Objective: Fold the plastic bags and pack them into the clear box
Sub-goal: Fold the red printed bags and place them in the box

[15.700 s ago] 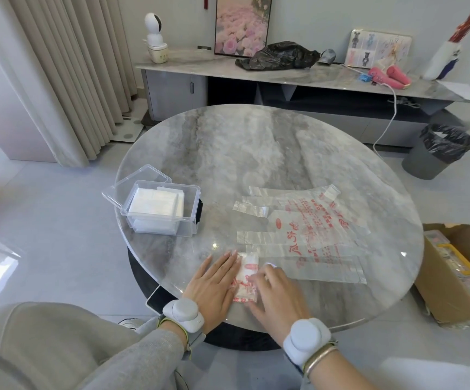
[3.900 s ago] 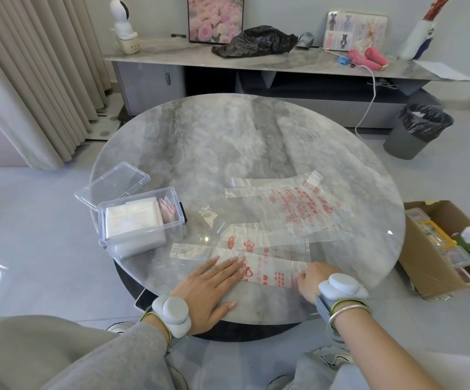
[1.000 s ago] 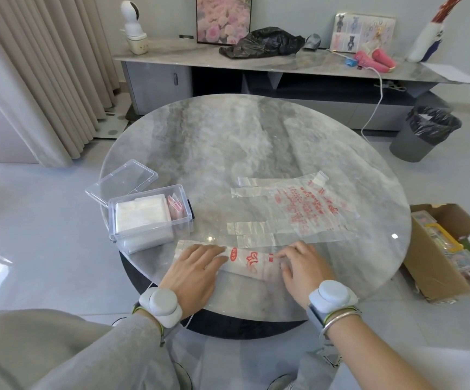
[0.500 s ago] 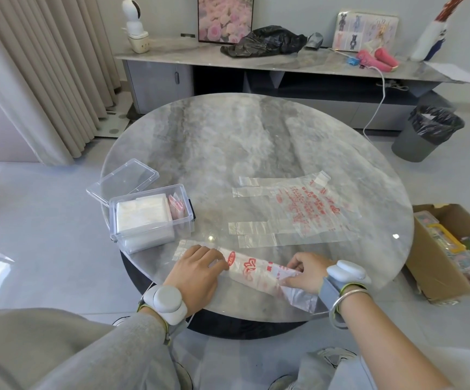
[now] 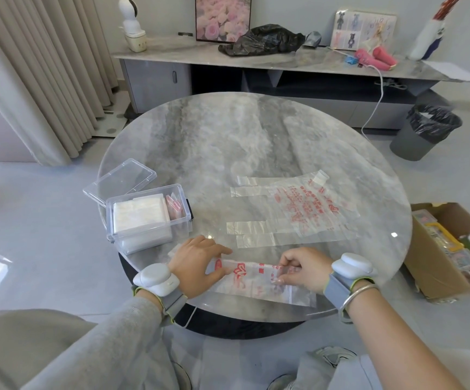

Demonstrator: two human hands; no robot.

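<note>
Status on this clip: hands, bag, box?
Left hand pressing one end of the bag; right hand pinching the other. Clear box open, part filled. Flat bags behind, nothing blocking.

Bag strip (image 5: 249, 277) nr edge, flat bags (image 5: 307, 212) ctr, box (image 5: 149, 229) left

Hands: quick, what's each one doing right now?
Left hand: open, pressing the folded plastic bag flat on the table.
Right hand: closed, pinching the same bag's other end.
</note>
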